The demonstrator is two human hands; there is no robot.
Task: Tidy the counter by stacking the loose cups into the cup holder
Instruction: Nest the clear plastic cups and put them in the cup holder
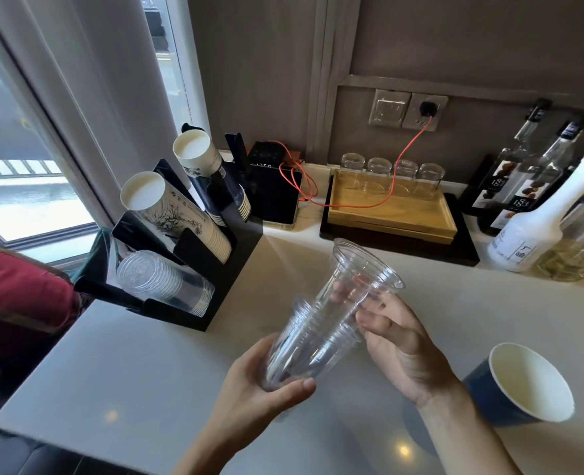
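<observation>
Both hands hold a nested stack of clear plastic cups [321,323] above the white counter [139,365]: left hand [263,392] grip at base, right hand [396,341] mid-wall. Prob. light, thin, slippery, crushable; hold near rims w/ gentle squeeze.

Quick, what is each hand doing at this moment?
Left hand: closed around the base of the clear plastic cups.
Right hand: closed on the upper cup, which sits nested in those cups.
</observation>
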